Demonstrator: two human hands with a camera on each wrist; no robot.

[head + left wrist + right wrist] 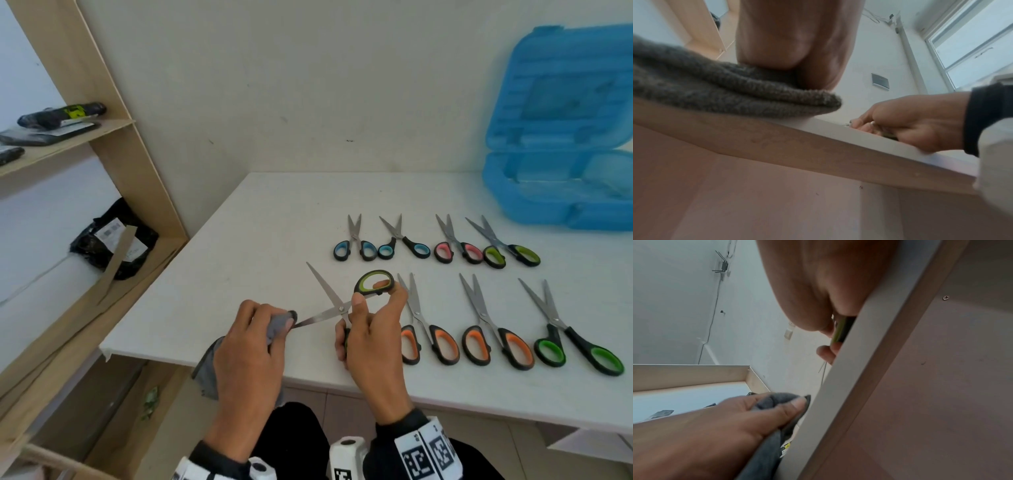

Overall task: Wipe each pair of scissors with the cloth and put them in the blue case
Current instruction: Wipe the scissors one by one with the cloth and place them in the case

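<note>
My right hand (371, 329) grips the handles of an opened pair of olive-green scissors (337, 305) above the table's front edge; one finger shows through the upper handle loop. My left hand (260, 329) pinches the grey cloth (278, 327) around the tip of the lower blade. The cloth (731, 91) hangs down past the table edge. Several more scissors lie in two rows, among them a blue pair (356, 241) and an orange pair (424, 329). The blue case (561, 137) stands open at the back right.
The white table (274, 219) meets the wall at the back. A wooden shelf unit (113, 144) stands left, holding a black bag (113, 236) and dark packets (61, 116). From the right wrist view only the table edge (859, 369) and both hands show.
</note>
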